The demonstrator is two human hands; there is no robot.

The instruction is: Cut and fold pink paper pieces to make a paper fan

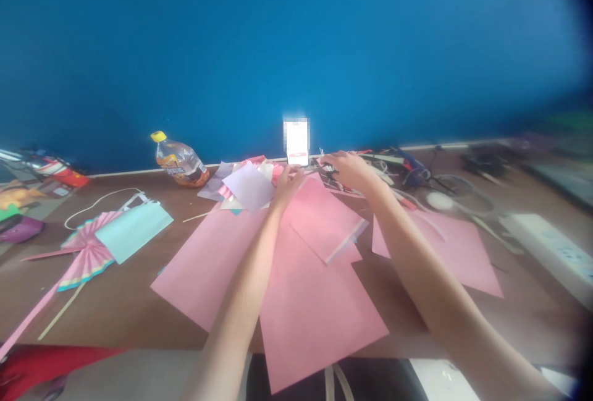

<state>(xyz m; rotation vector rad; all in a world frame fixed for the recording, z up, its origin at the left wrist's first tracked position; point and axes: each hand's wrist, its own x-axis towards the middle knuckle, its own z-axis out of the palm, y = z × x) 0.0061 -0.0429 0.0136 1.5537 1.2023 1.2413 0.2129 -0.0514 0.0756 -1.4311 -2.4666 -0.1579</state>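
Observation:
My left hand reaches forward to the top corner of a small folded pink paper, its fingers closed at that corner. The folded paper lies over large pink sheets, one of which hangs past the front table edge. Just right of it, my right hand is curled round what looks like a pair of scissors, whose thin blades point left toward my left hand. Blur softens the fingertips. Beyond both hands, a lit phone leans upright against the blue wall.
On the left lie a pleated pink paper fan and a light-blue card. A yellow-capped bottle stands tilted in view near lilac paper. At right are another pink sheet, cables and a white power strip.

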